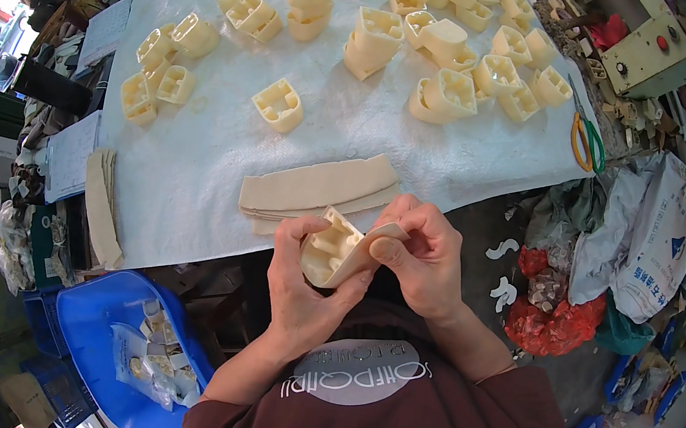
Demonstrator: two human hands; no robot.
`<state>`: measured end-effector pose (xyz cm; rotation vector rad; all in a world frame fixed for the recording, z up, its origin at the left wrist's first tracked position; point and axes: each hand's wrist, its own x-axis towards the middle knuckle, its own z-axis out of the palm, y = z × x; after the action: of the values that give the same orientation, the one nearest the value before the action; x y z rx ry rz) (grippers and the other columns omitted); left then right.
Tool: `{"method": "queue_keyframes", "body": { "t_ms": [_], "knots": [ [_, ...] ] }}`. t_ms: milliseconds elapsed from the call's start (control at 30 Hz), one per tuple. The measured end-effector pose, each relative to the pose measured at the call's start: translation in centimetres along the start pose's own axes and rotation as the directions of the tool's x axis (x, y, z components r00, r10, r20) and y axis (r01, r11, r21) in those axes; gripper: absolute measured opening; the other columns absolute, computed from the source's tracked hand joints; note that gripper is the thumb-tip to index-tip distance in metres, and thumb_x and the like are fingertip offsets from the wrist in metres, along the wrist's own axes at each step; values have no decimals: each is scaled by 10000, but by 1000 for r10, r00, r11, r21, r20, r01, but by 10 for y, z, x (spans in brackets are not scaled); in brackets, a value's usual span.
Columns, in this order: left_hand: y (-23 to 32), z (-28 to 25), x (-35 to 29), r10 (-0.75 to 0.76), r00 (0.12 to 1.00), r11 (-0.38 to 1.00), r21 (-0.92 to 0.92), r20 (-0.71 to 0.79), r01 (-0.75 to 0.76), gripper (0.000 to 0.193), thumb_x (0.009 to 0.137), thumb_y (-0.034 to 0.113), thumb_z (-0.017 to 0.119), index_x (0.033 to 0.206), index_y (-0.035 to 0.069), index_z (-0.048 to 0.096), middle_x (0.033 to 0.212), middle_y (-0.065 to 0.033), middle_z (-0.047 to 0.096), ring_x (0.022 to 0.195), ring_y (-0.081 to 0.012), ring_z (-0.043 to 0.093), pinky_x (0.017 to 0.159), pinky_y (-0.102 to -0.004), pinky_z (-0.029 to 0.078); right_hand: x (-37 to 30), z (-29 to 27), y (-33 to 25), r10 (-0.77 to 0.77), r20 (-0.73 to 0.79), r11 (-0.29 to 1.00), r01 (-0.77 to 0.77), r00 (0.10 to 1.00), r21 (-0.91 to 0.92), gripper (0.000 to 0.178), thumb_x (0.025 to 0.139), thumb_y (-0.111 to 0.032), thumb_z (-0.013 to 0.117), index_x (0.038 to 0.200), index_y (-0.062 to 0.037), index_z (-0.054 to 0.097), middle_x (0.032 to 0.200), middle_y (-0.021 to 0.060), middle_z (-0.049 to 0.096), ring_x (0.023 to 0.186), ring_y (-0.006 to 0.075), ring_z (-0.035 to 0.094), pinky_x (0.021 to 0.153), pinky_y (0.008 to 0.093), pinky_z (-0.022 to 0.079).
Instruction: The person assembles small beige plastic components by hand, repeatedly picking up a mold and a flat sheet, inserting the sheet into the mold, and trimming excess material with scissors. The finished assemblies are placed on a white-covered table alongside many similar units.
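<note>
Left hand (304, 291) grasps cream hollow part (321, 256), fingers curled round it, at table (178, 218)'s near edge. Right hand (430, 260) pinches beige strip (366, 250) between thumb and fingers, against part's right side. Strip stack (320, 187) lies by near edge, middle. More cream parts (380, 33) toward far edge; scissors (586, 142) at right edge.

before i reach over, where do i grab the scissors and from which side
Best taken by the two loops of the scissors, likely with the right hand, coming from the near side. They lie near the right edge of the white sheet, loops toward the person and blades pointing away, so that grip should keep clear of the blades.
</note>
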<state>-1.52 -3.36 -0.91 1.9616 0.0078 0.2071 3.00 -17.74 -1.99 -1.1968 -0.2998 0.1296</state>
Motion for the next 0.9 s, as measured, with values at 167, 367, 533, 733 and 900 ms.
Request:
{"method": "queue_keyframes", "body": {
  "t_ms": [167,367,533,733,900],
  "knots": [
    [7,0,4,-24,1000,904,-427,8,25,651,652,13,738,1196,30,380,1089,-113,464,1015,-192,498,845,-318,430,-3,1,-4,108,106,986,-120,988,118,220,786,-153,704,836,-50,517,955,75,454,876,134,444,752,249,398],
    [-5,-5,12,215,970,962,-193,111,-191,659,632,-35,734,1199,40,406,1140,-112,448,1072,-223,482,912,-352,409,-1,1,-10,14,212,996,-33,977,86,196,797,-107,688,844,-70,501,927,18,408,854,93,430,767,242,394],
    [-8,-1,14,337,941,926,-195,39,-323,652,613,-33,755,1166,51,420,1139,-116,441,1093,-267,484,919,-385,418,1,0,-11,73,250,972,-124,966,197,212,795,-88,687,807,-67,477,913,20,418,851,97,437,762,243,389],
    [-10,-1,11,363,932,904,-248,13,-348,636,602,-19,778,1116,96,420,1113,-107,429,1109,-297,478,907,-418,430,3,2,-10,217,288,865,-321,933,387,222,793,-75,687,787,-65,465,898,17,448,854,96,453,739,242,395],
    [-9,-1,12,351,935,880,-360,56,-309,649,585,-19,792,1091,145,420,1115,-100,425,1128,-297,471,915,-423,436,1,-5,4,199,299,859,-313,933,405,393,710,-176,775,941,-83,471,975,61,491,873,133,489,740,258,428]
  ]
}}
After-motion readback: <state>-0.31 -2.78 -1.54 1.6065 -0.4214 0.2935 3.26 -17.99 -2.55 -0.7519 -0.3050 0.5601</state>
